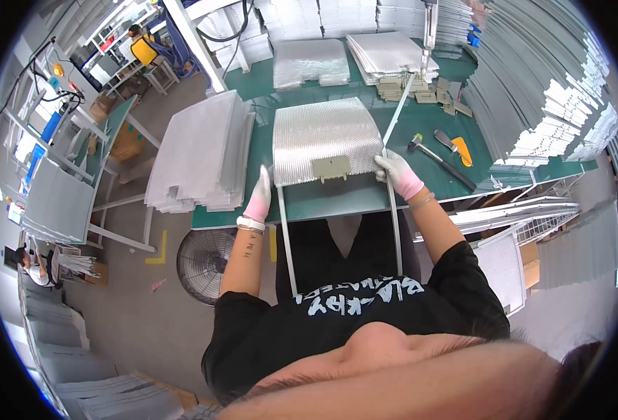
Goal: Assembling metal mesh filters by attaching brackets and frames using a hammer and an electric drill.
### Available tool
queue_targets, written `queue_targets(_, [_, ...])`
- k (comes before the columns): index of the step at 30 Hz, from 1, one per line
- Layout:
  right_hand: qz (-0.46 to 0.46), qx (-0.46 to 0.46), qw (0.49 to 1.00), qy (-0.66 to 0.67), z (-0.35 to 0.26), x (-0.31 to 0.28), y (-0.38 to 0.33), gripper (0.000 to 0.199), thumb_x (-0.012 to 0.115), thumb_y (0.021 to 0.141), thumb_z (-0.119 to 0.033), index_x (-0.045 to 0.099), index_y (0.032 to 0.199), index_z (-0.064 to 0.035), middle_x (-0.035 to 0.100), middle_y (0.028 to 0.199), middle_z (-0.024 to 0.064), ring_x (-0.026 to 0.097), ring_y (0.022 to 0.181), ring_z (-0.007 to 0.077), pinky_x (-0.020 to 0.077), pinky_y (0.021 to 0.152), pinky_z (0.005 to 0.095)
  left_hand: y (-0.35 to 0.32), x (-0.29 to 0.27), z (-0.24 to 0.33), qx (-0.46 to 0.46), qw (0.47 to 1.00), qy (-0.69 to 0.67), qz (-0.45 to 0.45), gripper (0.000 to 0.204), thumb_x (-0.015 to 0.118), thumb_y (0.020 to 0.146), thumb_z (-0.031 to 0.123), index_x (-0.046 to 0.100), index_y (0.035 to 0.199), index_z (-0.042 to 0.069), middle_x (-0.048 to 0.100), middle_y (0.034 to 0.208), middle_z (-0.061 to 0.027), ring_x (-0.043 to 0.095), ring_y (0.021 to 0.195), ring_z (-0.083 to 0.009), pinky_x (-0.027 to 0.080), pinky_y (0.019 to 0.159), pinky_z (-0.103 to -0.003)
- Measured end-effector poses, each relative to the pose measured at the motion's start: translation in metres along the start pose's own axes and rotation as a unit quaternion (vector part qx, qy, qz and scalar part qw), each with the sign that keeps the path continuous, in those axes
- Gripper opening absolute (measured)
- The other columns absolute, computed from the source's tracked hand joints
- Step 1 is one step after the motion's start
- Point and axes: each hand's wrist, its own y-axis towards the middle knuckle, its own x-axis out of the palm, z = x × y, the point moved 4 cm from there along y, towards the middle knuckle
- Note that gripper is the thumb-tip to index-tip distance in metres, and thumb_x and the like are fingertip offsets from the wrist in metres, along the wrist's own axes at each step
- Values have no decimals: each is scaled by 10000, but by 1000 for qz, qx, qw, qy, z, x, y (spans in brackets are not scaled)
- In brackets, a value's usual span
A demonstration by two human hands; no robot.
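Observation:
A silver, ridged mesh panel (pixel 326 129) lies in front of me on the green table, with an olive plastic piece (pixel 331 168) at its near edge. My left hand (pixel 259 194), in a white and pink glove, is held edge-up beside the panel's left near corner, fingers stretched and holding nothing. A thin pale strip (pixel 286 241) runs from that corner toward my lap. At the right near corner my gloved right hand (pixel 398 175) is closed around another thin strip (pixel 395 234). A further strip (pixel 400 108) slants away from that corner; whether the two are joined is hidden by my fingers.
Left on the table stands a stack of pale panels (pixel 197 150); more panel stacks (pixel 312 63) are behind. Olive pieces (pixel 421 92) lie scattered at the back. A hammer (pixel 442 161) and an orange-bladed scraper (pixel 456 147) rest at right. A floor fan (pixel 207 262) is below left.

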Motion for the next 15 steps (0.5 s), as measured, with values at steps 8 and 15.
queue_targets(8, [56, -111, 992, -33, -44, 21, -56, 121, 553, 1003, -131, 553, 1097, -55, 521, 794, -22, 464, 610, 69, 408, 582, 232, -9, -19, 97, -44, 930, -359, -70, 417, 600, 943, -8, 476, 1334, -85, 653, 1176, -59, 613, 1047, -85, 479, 918, -223])
queue_targets(15, [50, -216, 974, -38, -77, 42, -97, 102, 552, 995, -125, 561, 1067, -53, 547, 825, -24, 501, 693, 69, 438, 656, 229, -56, -41, 180, 147, 949, -268, 76, 638, 543, 939, -22, 255, 1502, -103, 473, 1436, -210, 482, 1278, -199, 356, 1088, -313])
